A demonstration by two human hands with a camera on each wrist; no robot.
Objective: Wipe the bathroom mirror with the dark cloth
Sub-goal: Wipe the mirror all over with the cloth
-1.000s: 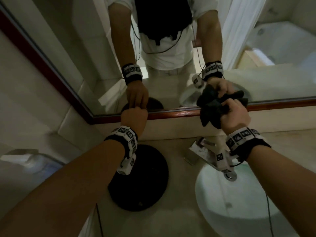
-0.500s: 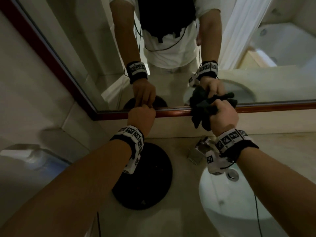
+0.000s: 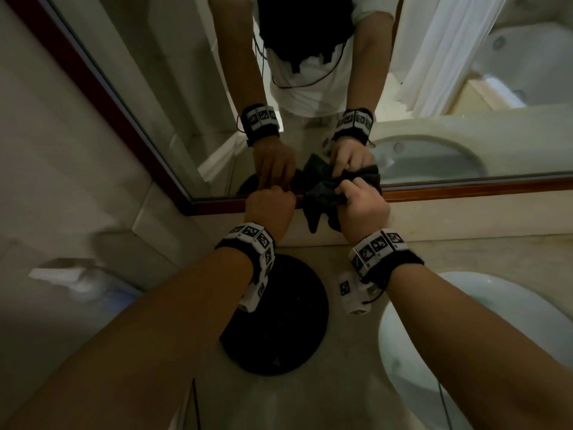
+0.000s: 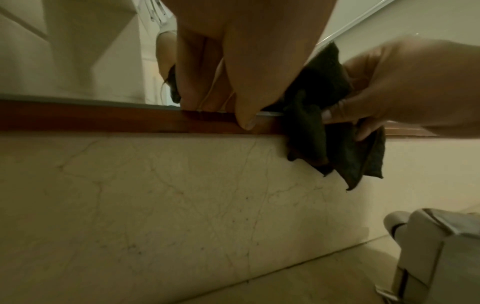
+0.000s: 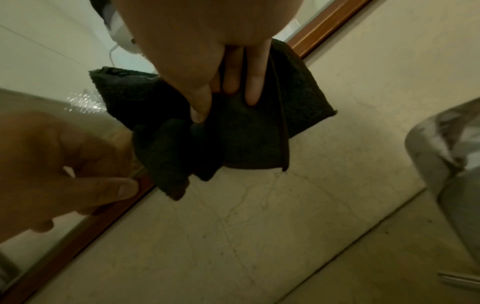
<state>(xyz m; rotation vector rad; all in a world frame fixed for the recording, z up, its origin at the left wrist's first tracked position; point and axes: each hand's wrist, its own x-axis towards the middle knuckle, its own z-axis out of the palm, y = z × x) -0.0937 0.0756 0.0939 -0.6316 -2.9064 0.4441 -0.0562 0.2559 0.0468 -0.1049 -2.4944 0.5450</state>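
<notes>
Cloth under right fingers (bunched)

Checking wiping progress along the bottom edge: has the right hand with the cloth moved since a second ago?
Yes. The right hand, gripping the dark cloth, has slid left along the mirror frame, nearer the left hand.

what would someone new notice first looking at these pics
First, the two hands side by side at the bottom edge of the mirror: the right hand grips a bunched dark cloth against the red-brown frame, and the left hand rests curled on that frame beside it. Next, the round black mat on the counter below, left of the white basin.
</notes>
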